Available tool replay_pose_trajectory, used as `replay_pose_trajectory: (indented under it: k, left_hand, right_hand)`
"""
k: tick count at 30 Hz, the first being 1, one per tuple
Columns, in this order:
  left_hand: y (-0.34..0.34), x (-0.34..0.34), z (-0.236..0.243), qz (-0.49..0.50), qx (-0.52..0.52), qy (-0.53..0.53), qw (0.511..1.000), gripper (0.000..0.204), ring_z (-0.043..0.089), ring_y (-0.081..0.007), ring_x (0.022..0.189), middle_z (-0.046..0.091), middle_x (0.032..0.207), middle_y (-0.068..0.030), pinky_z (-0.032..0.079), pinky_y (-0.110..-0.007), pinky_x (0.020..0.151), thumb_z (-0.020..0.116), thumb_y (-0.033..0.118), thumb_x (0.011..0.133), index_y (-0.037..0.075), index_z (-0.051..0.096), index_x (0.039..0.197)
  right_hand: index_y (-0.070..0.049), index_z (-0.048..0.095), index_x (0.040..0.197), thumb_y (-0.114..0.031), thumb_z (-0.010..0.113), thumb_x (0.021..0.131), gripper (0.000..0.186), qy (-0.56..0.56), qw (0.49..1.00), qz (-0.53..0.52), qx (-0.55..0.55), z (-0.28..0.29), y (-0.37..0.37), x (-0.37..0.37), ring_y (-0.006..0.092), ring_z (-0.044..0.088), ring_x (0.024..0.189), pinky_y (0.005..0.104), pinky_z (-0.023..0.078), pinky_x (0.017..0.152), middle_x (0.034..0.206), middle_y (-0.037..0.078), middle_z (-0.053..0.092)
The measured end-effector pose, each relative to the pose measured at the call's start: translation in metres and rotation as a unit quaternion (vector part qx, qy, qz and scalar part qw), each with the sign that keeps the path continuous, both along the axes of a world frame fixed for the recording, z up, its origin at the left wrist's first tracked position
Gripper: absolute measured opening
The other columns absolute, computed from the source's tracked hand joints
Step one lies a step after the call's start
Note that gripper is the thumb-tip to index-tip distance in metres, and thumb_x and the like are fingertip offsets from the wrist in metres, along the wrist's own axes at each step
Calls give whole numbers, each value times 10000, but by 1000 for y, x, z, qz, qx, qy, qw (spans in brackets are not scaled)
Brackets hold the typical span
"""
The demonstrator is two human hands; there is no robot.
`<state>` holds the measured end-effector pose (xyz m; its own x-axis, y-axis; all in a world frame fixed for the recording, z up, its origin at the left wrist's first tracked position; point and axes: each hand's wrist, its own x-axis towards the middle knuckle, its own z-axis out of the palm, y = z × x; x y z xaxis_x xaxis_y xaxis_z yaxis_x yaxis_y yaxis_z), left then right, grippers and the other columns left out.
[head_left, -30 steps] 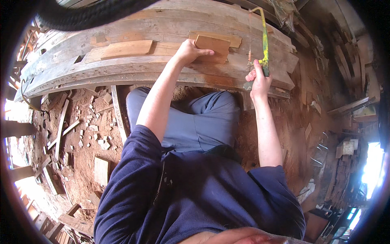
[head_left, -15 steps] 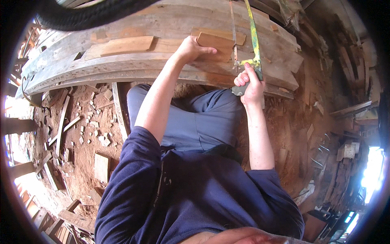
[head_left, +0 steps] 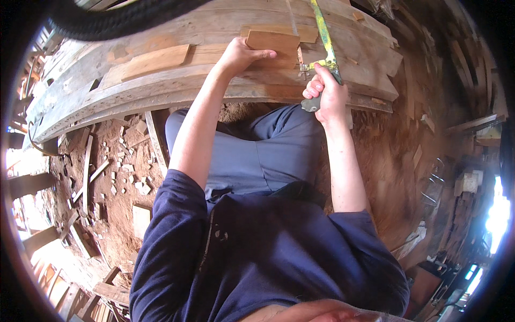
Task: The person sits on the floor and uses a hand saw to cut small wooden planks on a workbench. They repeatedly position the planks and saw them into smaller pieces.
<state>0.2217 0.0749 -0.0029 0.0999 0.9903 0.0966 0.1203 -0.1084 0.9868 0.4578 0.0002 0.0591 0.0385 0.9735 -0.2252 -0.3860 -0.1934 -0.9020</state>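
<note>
My left hand (head_left: 242, 56) grips the left end of a short brown board (head_left: 276, 47), thumb along its near face, steadying it on the plank bench. Closed round the dark handle of a bow saw (head_left: 325, 38) is my right hand (head_left: 325, 93). The saw has a yellow-green frame that runs away from me past the top edge of the picture. Its thin blade (head_left: 293, 20) stands at the board's right end; whether the teeth touch the wood I cannot tell. Behind the board lies another flat wooden piece (head_left: 308, 34).
Long weathered planks form the bench (head_left: 177, 86) across my front. A loose thin board (head_left: 155, 61) lies on it to the left. Small offcuts (head_left: 129, 169) and wood strips (head_left: 87, 172) litter the reddish, dusty floor. A black cord (head_left: 123, 21) crosses the top left.
The view has shifted slightly, so the bench, both hands and the saw appear a little further left and higher. Both hands keep their grips on the board and the saw.
</note>
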Motion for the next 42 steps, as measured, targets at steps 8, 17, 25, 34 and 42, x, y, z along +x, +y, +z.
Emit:
replay_pose_trajectory:
  k: [8,17,25,34,42]
  left_hand:
    - [-7,-2,8,19,-48,6,999,493,675,-150,1104,778,1188,-91,529,-345,988,870,390,911,42,766,1246]
    - [-5,21,42,358,458,222,783,447,591,-365,1158,638,1209,-145,472,-505,1008,727,406,943,93,672,1256]
    - [20,64,47,201,352,541,737,434,724,-299,573,725,656,-85,551,-434,537,520,395,1072,158,715,766]
    - [43,64,25,271,390,506,720,519,677,-293,493,678,570,-94,528,-423,519,546,370,1056,172,658,590]
    - [43,66,23,273,384,482,739,488,688,-343,522,706,610,-136,559,-479,589,567,373,1042,157,672,618]
  right_hand:
    - [-126,534,739,-168,712,998,317,-45,999,-15,10,-5,-14,-6,95,395,512,310,353,533,593,-47,410]
    - [-64,602,787,-171,759,961,257,-35,999,-12,23,-17,-9,-3,108,481,502,310,408,502,608,0,515]
    - [-122,547,777,-125,727,976,268,-47,998,-19,24,-17,-14,-6,84,412,480,298,350,501,586,-43,448]
    - [-110,563,768,-102,714,989,267,-30,997,-21,68,-22,-19,-10,89,434,483,300,369,509,587,-35,461]
    - [-114,582,753,-131,727,985,275,-36,998,-9,46,-35,-46,7,93,456,482,304,378,505,587,-29,486]
